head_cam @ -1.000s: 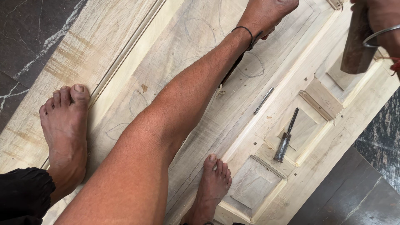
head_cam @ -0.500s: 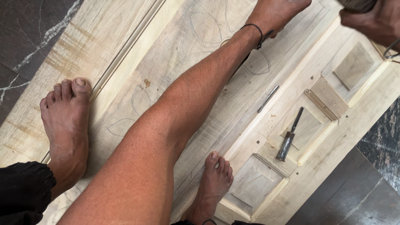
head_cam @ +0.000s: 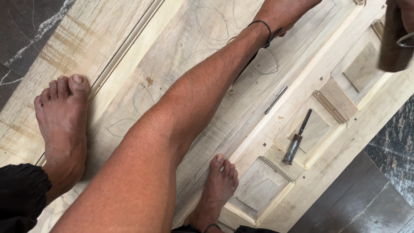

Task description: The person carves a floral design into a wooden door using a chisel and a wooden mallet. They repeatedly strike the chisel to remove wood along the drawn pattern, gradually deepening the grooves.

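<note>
My left arm reaches across a pale wooden door panel (head_cam: 172,56) lying flat, with pencil curves drawn on it. My left hand (head_cam: 286,8) is mostly cut off at the top edge, and a black band circles its wrist. A dark strip shows beneath the wrist; whether it is a tool or a shadow is unclear. My right hand (head_cam: 405,13) at the top right corner grips a dark brown wooden mallet (head_cam: 390,43) held above the panel's recessed squares. A bangle hangs by that hand.
A dark-handled chisel (head_cam: 295,140) lies in a recessed square. A thin metal rod (head_cam: 276,99) lies on the frame beside my forearm. My bare feet (head_cam: 62,129) (head_cam: 217,190) stand on the wood. Dark stone floor (head_cam: 379,194) borders the panel.
The mallet in my right hand rose almost out of view, then came back down at the top right. My left hand slid a little further past the top edge.
</note>
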